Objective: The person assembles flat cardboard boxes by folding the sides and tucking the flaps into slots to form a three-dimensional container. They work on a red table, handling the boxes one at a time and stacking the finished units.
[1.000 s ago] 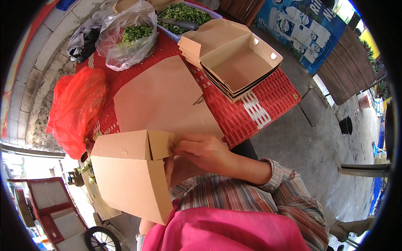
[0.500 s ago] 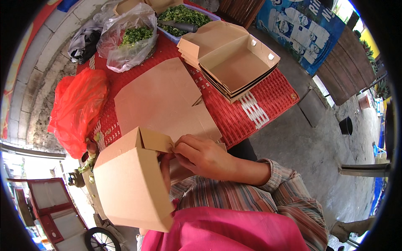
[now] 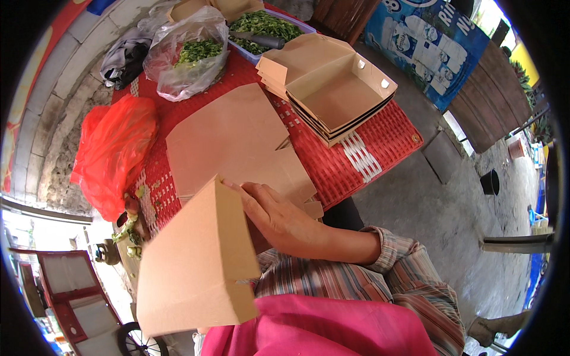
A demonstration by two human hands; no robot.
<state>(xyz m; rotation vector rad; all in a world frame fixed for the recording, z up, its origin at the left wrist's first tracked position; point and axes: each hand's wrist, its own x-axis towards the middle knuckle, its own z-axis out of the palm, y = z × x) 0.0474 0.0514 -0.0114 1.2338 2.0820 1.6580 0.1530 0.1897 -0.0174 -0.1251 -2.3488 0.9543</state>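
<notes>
A brown cardboard food box [image 3: 184, 261], partly folded up, is held tilted over my lap, its plain outer face toward me. My right hand [image 3: 282, 219] grips its upper right corner, the index finger lying along the edge. The fingertips are partly hidden behind the side wall. My left hand is out of sight behind the box. Just beyond, flat unfolded cardboard blanks [image 3: 231, 136] lie stacked on the red woven table [image 3: 380, 148]. A stack of open folded boxes [image 3: 332, 98] stands on the table's right part.
A red plastic bag [image 3: 116, 154] sits at the table's left edge. Farther back are a clear bag of chopped greens [image 3: 193, 59] and a tub of greens [image 3: 261, 29] with a knife [image 3: 261, 40] across it. A wheeled cart [image 3: 83, 296] stands lower left.
The flap that my right fingers were pinching at the top is now folded in out of sight. My right hand has opened somewhat and shifted along the corner; the box has turned slightly.
</notes>
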